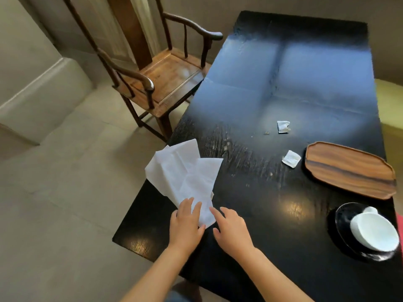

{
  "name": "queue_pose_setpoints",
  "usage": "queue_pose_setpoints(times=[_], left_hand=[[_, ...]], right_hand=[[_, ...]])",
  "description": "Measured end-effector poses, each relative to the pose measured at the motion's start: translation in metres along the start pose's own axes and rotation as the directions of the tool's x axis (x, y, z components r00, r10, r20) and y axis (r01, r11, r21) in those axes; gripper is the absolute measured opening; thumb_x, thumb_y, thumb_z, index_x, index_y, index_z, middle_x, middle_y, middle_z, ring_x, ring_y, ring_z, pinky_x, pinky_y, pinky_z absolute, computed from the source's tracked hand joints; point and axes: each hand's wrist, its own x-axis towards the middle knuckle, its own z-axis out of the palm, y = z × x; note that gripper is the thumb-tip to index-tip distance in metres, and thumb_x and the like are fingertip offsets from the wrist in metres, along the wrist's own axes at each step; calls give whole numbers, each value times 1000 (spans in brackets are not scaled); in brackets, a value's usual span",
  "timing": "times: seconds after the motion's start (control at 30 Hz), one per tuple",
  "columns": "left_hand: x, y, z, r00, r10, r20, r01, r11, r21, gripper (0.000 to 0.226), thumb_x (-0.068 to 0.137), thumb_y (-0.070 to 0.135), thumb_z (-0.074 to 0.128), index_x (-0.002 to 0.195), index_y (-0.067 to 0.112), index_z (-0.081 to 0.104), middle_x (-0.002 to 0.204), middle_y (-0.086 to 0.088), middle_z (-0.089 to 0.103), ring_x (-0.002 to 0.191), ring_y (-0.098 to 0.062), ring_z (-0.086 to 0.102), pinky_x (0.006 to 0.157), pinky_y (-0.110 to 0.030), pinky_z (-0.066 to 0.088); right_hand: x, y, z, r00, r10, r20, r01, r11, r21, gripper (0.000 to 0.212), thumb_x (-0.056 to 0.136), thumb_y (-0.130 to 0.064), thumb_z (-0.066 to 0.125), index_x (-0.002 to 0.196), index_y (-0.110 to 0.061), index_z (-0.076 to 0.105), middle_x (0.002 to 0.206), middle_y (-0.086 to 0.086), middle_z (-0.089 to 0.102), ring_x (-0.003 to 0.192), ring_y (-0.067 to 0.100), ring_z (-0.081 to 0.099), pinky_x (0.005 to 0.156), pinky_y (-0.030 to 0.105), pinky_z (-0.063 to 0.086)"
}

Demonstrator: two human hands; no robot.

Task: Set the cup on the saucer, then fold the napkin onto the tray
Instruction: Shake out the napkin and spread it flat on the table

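Note:
A white paper napkin (pixel 185 173) lies crumpled and partly unfolded at the left edge of the black table (pixel 261 192), its far corner hanging over the edge. My left hand (pixel 185 223) holds the napkin's near end, fingers on top of it. My right hand (pixel 231 229) rests on the table just right of the napkin, index finger touching its near corner, holding nothing. At the right, a white cup (pixel 373 231) sits on a black saucer (pixel 342 214). Beyond them lies a bare wooden tray (pixel 349 168).
Two small crumpled white wrappers (pixel 283 126) (pixel 291 159) lie on the table left of the tray. A wooden armchair (pixel 161 70) stands at the table's left side. Pale tiled floor lies to the left.

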Motion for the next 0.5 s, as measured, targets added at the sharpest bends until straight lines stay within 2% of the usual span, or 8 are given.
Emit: queue_pose_setpoints(times=[0.1,0.17,0.2,0.27,0.33,0.37,0.43,0.5], left_hand=[[6,-16,2,999,37,32,-34,996,-84,57,92,35,51,142,24,26,152,-1,21,141,-17,17,110,-31,27],[8,-26,3,995,76,59,-67,987,-146,53,90,28,54,138,22,33,148,-1,28,138,-16,25,107,-30,31],[8,-32,5,994,87,72,-73,982,-177,48,89,24,55,134,21,37,143,0,34,132,-15,33,104,-28,36],[10,-43,11,991,79,107,-52,971,-234,31,90,17,51,120,20,48,124,1,48,108,-10,50,84,-19,45],[14,-54,10,993,52,108,-21,962,-271,14,92,18,43,98,21,56,104,2,55,84,-5,53,67,-14,44],[15,-57,10,992,47,116,-13,960,-281,17,93,19,42,92,19,59,99,1,58,80,-6,54,67,-18,46],[21,-59,3,992,66,111,-30,952,-304,23,93,17,44,93,14,67,97,-1,63,83,-12,57,75,-27,50],[25,-58,-8,996,66,68,-35,919,-393,20,92,16,50,96,13,70,97,0,66,88,-12,59,80,-25,49]], right_hand=[[15,-14,15,1000,7,-1,-7,1000,22,59,89,-14,42,144,-27,24,114,1,53,107,23,47,82,32,40],[23,-23,21,999,-5,39,3,999,45,59,88,-11,40,143,-27,25,111,0,56,104,24,47,78,34,40],[27,-27,23,997,-3,73,-1,998,58,59,88,-10,39,143,-27,25,115,1,57,106,26,47,79,35,41],[33,-32,26,984,40,176,-63,990,127,59,88,-7,36,143,-26,28,124,4,56,113,28,47,86,39,44],[38,-36,30,959,89,268,-155,959,236,55,89,-6,35,141,-24,34,135,5,51,123,28,44,97,42,41],[39,-37,32,952,102,290,-190,937,293,53,89,-6,35,139,-23,38,138,4,48,127,27,42,101,43,39],[38,-41,31,953,105,284,-216,894,393,49,90,-9,39,136,-24,43,139,1,49,127,21,43,105,37,37],[35,-44,25,971,102,216,-194,861,470,45,89,-13,48,133,-25,48,131,-2,54,118,15,49,97,23,38]])
